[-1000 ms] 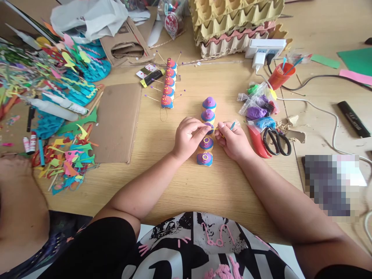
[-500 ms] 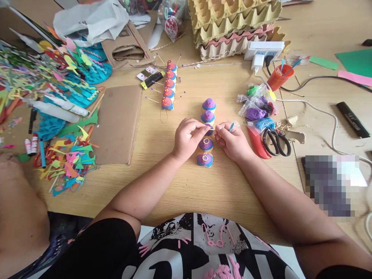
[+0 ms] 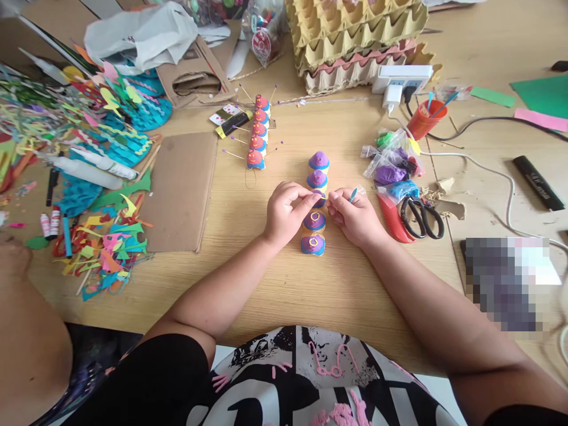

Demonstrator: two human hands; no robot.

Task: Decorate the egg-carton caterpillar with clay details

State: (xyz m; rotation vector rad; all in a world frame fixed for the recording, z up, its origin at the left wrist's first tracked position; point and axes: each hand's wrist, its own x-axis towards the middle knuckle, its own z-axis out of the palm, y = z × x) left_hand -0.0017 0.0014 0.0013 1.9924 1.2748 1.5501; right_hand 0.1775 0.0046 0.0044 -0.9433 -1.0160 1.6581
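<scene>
A row of purple-and-blue bumps [image 3: 315,220] stands upright on the table in front of me; the two nearest bumps carry yellow rings. My left hand [image 3: 289,212] is at the left of the middle bump, thumb and forefinger pinched over it; anything between the tips is too small to make out. Close by on the right, my right hand [image 3: 355,216] is closed round a thin blue tool [image 3: 353,194], whose flat end sticks up past the fingers. Farther back on the left is a finished-looking red-and-blue row [image 3: 257,142] with pins in its sides.
Black-handled scissors [image 3: 422,218], bagged clay [image 3: 390,173] and an orange cup [image 3: 425,121] lie to the right. Egg trays [image 3: 355,44] are stacked behind. On the left are brown cardboard [image 3: 180,192], paper scraps [image 3: 110,254] and another person's arm [image 3: 33,337].
The view has shifted very slightly. Both my hands keep nearly the same place and pose at the middle bump, and the other person's arm at the left has moved a little.
</scene>
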